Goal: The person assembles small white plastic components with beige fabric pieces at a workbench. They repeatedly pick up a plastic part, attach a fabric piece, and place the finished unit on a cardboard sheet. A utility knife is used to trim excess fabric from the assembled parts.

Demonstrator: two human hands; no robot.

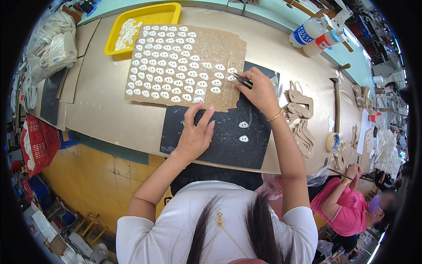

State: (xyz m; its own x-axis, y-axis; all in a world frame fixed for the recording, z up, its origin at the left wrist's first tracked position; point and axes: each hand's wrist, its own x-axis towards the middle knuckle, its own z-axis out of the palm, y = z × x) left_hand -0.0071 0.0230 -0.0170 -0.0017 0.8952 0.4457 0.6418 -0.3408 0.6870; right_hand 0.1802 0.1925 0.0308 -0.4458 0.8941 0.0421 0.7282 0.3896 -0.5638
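Note:
A brown cardboard sheet (211,39) carries rows of small white rounded pieces, each with two dark holes. It partly overlaps a black mat (220,141). My right hand (260,90) grips dark tweezers (242,79) at the sheet's right edge, their tips by a white piece (231,78) in the last column. Fingers apart, my left hand (197,132) rests at the sheet's near edge, a fingertip beside another white piece (198,100). Two loose white pieces (243,125) lie on the mat, below my right wrist.
A yellow tray (173,17) at the back holds loose white pieces. On the right are brown cut-outs (300,105), a hammer (337,105), a tape roll (332,142) and two bottles (309,31). A plastic bag (52,39) stands far left. A co-worker in pink (347,207) sits at right.

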